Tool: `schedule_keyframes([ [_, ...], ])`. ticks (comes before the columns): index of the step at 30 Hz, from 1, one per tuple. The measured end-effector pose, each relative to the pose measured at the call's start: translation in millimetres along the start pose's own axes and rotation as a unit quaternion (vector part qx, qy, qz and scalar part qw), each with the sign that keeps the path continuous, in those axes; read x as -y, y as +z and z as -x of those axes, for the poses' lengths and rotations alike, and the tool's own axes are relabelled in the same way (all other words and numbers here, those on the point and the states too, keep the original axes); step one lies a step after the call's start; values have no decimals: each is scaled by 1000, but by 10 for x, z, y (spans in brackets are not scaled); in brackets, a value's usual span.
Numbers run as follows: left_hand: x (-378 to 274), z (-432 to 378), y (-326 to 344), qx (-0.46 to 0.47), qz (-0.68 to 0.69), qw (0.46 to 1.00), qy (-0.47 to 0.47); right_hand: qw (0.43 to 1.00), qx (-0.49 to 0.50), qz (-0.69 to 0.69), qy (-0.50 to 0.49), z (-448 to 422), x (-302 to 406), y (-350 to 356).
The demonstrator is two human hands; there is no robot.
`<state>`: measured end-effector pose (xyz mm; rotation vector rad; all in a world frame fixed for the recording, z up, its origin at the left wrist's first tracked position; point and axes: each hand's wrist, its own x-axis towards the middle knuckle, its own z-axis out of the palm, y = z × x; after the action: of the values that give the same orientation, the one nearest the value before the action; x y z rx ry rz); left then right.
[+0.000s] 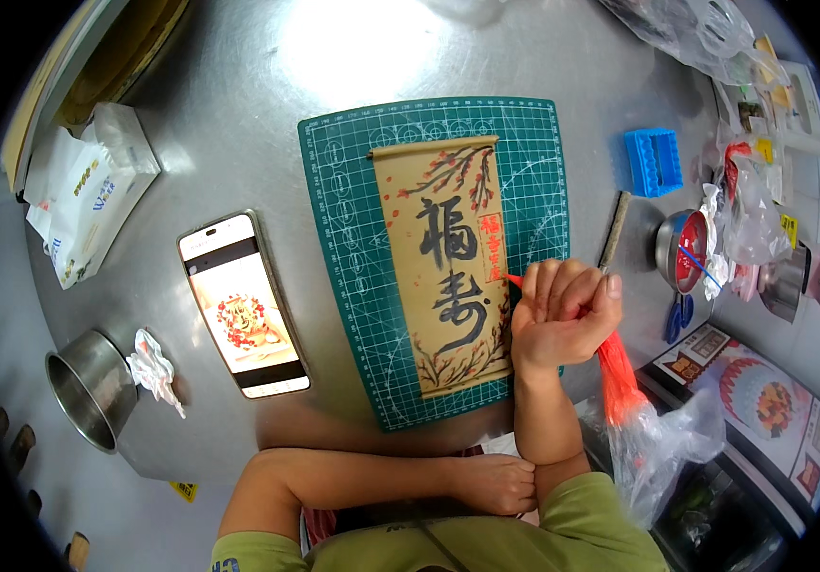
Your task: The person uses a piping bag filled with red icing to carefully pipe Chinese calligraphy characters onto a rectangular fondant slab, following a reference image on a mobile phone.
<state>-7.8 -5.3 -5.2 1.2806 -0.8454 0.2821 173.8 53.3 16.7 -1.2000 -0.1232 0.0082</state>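
Observation:
My right hand is closed around a clear plastic piping bag with red filling. Its red tip meets the right edge of a tan scroll, just below a column of small red characters in a red outline. Large black brush characters and painted branches with red blossoms decorate the scroll, which has rolled ends. Under it lies a green cutting mat with a printed grid. My left hand is curled into a fist against my right arm near the elbow, its palm hidden. A lit phone left of the mat shows a round, red-decorated item.
On the steel table are a metal cup, crumpled tissue and a tissue pack. At right stand a blue cutter, a stick, a metal bowl with red contents, blue-handled scissors and plastic bags.

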Motion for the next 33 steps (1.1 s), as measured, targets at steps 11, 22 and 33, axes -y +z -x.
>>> schedule_keyframes([
  [11, 4, -17, -36, 7, -2, 1000, 5, 1000, 0, -9, -5, 4, -34, -3],
  [22, 9, 16, 21, 21, 0, 1000, -2, 1000, 10, -13, -6, 33, -41, 10],
  [33, -5, 11, 2, 30, 7, 1000, -9, 1000, 18, -19, -14, 32, -51, 8],
])
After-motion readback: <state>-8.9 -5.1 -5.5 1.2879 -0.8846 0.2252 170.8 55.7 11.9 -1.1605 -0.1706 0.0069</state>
